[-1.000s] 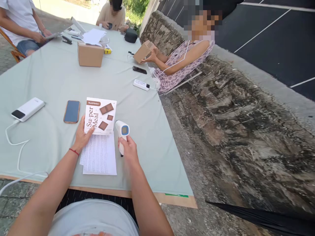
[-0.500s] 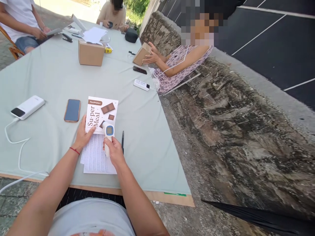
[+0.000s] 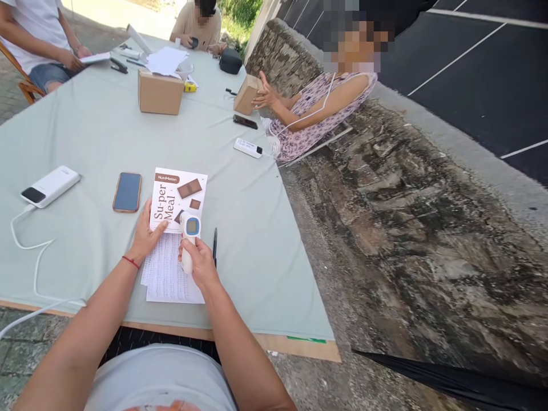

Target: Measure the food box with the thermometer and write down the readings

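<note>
My left hand (image 3: 148, 231) grips the lower left corner of a white box (image 3: 172, 197) printed "NutriMotion Su-per Meal" with brown chocolate pieces, its thumb on the front. In my right hand (image 3: 200, 260) is a white infrared thermometer (image 3: 186, 264) with a blue-rimmed screen. Its head overlaps the box's lower right corner in view; whether they touch I cannot tell. Beneath both lie printed paper sheets (image 3: 165, 279), partly covered by the box and my hands. A black pen (image 3: 215, 246) lies just right of my right hand, and a smartphone (image 3: 127, 192) lies beyond my left hand.
On the cloth-covered table (image 3: 85, 148) are a white power bank (image 3: 50, 186) with a cable, another power bank (image 3: 248, 148), a dark phone (image 3: 245, 122) and a cardboard box (image 3: 159, 97) topped with papers. Three other people sit around it; one holds a small carton (image 3: 247, 96).
My hands, the white box and the thermometer hold nearly the same place. The person at right has shifted a hand on the carton; the person at left has tilted a paper.
</note>
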`<action>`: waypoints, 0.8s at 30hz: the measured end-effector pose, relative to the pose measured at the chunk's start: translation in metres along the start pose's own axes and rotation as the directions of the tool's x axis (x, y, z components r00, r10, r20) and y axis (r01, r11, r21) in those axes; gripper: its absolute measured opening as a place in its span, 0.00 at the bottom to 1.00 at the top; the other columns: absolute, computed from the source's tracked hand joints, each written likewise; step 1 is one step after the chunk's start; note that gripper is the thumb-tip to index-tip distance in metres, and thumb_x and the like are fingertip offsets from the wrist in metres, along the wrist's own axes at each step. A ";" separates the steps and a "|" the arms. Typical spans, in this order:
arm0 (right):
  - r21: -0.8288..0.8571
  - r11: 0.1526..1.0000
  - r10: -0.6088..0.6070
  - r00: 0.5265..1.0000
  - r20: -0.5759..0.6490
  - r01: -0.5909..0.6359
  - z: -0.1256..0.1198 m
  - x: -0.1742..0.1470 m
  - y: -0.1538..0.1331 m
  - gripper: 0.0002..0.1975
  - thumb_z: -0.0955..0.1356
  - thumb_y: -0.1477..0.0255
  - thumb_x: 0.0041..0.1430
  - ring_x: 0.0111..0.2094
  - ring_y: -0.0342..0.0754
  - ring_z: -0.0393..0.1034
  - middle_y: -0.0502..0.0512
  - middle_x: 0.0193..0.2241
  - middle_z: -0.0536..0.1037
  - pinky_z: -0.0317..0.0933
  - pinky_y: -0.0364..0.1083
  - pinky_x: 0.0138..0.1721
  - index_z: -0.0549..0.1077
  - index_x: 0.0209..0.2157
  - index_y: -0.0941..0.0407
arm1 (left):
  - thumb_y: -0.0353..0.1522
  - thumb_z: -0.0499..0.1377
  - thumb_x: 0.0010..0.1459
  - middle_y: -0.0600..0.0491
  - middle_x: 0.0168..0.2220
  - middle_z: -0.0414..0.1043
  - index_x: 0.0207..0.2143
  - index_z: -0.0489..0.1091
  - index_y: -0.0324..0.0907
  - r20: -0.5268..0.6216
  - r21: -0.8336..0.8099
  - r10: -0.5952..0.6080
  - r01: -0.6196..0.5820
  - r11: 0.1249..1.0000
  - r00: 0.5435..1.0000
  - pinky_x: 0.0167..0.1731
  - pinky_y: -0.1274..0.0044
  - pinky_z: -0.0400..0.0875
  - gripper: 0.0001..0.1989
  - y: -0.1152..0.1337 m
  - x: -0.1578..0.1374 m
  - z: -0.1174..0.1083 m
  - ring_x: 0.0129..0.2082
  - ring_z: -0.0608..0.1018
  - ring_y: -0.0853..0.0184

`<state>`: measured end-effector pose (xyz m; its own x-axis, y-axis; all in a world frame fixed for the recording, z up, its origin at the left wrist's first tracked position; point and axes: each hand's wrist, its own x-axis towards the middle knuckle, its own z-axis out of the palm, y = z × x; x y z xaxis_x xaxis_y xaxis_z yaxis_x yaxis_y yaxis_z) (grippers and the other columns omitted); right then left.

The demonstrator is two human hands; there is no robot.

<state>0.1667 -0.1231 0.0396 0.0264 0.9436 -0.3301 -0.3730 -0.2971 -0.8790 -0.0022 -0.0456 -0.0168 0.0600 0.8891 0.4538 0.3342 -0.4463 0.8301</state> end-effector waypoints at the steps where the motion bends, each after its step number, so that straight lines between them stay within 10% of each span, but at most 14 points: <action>1: 0.012 1.000 0.002 1.000 0.012 -0.002 0.001 0.000 0.000 0.26 0.78 0.51 0.41 0.22 0.43 0.62 0.45 0.21 0.69 0.57 0.45 0.25 0.69 0.31 0.54 | 0.52 0.59 0.68 0.39 0.67 0.64 0.75 0.48 0.43 0.001 -0.014 -0.004 0.004 1.000 1.000 0.66 0.56 0.64 0.42 0.002 0.000 -0.001 0.64 0.71 0.50; 24: -0.081 0.958 -0.275 0.961 -0.001 0.274 -0.033 -0.045 -0.057 0.19 0.77 0.56 0.51 0.29 0.45 0.64 0.50 0.29 0.73 0.60 0.46 0.32 0.75 0.37 0.55 | 0.51 0.66 0.61 0.40 0.65 0.67 0.72 0.53 0.44 0.049 -0.157 -0.085 0.091 0.983 0.995 0.65 0.53 0.67 0.45 0.010 0.007 -0.007 0.65 0.71 0.47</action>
<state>0.2173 -0.1538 0.0933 0.1294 0.9887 -0.0758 -0.2753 -0.0376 -0.9606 -0.0049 -0.0446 -0.0030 0.0777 0.9276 0.3654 0.1862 -0.3736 0.9087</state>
